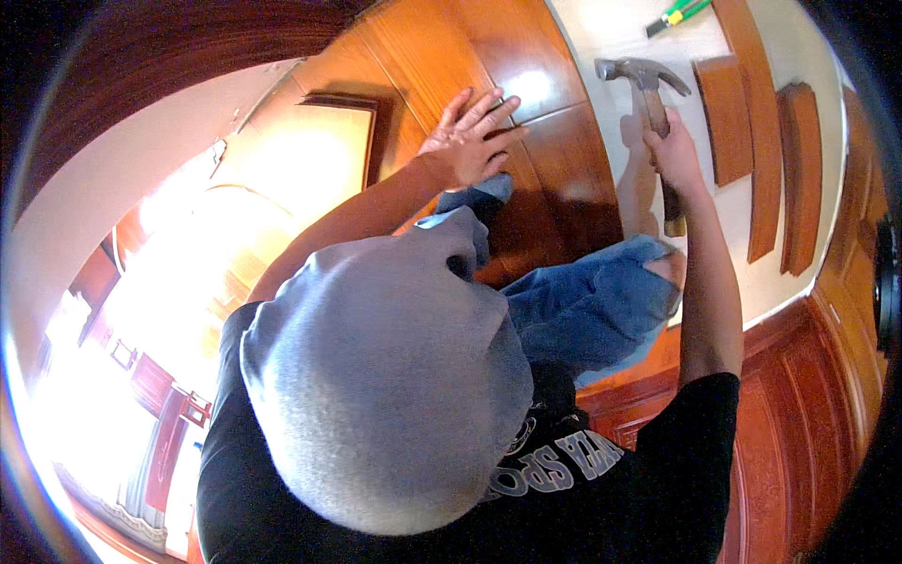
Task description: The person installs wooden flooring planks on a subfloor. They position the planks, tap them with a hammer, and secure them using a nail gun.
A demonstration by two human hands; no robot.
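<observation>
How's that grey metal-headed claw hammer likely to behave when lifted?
The grey claw hammer probably feels top-heavy: bulky metal head, slim handle. It seems stiff; its handle runs straight through the right hand.

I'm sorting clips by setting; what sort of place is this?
Probably a home interior, partly floored: glossy floorboards, loose wooden boards on the pale surface beside them, and an apparent curtain.

Black printed shirt point(601, 508) — blue jeans point(587, 305)
</observation>
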